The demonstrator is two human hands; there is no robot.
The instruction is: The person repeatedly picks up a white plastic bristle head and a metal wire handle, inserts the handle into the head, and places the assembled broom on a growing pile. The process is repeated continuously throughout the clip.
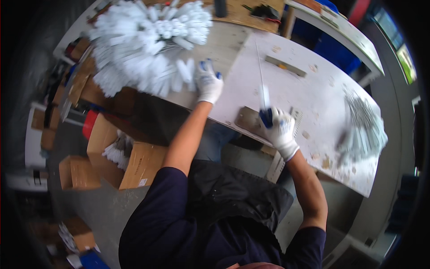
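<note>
My right hand point(281, 130), in a white glove with blue fingertips, is closed around a thin metal rod with a white handle point(264, 96). The rod's tip points away from me over the white table. My left hand point(209, 83), gloved the same way, has its fingers apart and holds nothing that I can see. It is beside a large heap of white-handled rods point(148, 49) at the left. On the right part of the table lies a smaller bunch of the same rods point(363, 127), handles toward me.
A flat metal block point(251, 120) lies by the table's near edge, beside my right hand. Farther back is a metal bar point(285, 66). The white tabletop point(322, 94) is stained. Left below stands an open cardboard box point(136, 163) with white pieces inside. Another table point(340, 29) stands behind.
</note>
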